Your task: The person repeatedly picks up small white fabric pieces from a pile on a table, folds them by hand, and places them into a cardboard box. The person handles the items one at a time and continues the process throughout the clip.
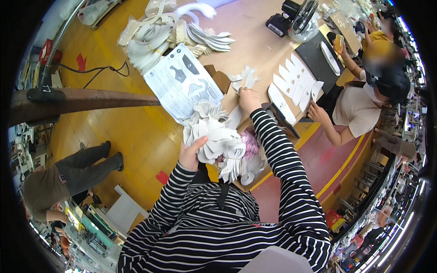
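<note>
My left hand (193,154) is closed around a bundle of white cut pieces (210,136), thumb laid over their edges. The pieces are curved, overlapping and stacked near the table's front edge, above my lap. My right hand (250,99) reaches forward onto the table, its fingers pinched at the near end of a small pale branched piece (246,77) with small holes. Its fingertips are partly hidden. A printed sheet with shape drawings (189,79) lies left of my right hand. Beside it sits a small brown cardboard box (218,81).
Piled strips and bundles (154,43) fill the table's far left. Rows of white panels (293,82) lie to the right, where a co-worker (359,109) handles one. A black tool (280,22) stands at the back. A rusty metal beam (100,101) meets the table's left side.
</note>
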A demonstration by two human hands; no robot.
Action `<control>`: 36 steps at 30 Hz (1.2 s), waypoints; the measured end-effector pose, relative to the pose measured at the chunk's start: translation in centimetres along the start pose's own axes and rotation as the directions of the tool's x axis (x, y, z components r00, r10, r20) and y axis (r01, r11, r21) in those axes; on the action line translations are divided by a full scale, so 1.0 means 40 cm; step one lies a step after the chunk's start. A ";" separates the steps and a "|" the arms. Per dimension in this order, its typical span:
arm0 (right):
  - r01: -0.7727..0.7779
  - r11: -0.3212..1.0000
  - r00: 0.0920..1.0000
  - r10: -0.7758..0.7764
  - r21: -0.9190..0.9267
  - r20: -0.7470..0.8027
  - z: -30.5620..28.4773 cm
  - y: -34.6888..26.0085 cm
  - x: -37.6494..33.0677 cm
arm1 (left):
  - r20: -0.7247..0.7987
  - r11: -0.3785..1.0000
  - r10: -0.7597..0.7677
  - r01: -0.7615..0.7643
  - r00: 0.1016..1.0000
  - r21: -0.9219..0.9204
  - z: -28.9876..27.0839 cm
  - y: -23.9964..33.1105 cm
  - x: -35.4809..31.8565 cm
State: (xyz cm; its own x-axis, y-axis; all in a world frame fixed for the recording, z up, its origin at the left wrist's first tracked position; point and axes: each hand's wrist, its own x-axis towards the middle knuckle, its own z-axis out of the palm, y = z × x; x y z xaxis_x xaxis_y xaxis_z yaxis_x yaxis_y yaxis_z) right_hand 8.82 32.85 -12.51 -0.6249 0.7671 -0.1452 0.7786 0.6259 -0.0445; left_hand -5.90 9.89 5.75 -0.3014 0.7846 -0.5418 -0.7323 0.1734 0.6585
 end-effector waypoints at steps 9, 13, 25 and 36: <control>0.223 0.392 0.958 0.082 0.892 -0.275 -0.551 -0.140 -0.347 | 0.121 0.989 0.079 -0.094 0.989 0.118 0.067 -0.012 -0.008; 0.235 0.470 0.937 0.124 0.851 -0.328 -0.574 -0.197 -0.421 | 0.217 0.959 0.067 -0.123 0.974 0.256 0.106 -0.002 -0.056; -0.024 -0.085 0.953 0.300 0.996 0.048 -0.535 -0.236 -0.405 | 0.327 0.912 -0.010 -0.125 0.945 0.391 0.057 0.108 0.008; -0.029 0.240 0.858 0.503 0.970 -0.099 -0.584 -0.465 -0.228 | 0.450 0.769 -0.145 -0.186 0.881 0.612 -0.075 0.362 0.155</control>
State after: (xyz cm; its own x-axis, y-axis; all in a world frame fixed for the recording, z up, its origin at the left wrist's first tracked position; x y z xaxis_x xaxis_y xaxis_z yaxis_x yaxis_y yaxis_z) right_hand -1.28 17.51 12.74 -0.1502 0.9874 -0.0491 0.2597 -0.0085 -0.9657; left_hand -20.21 15.47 10.37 0.1152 0.9340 -0.3383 -0.1329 0.3520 0.9265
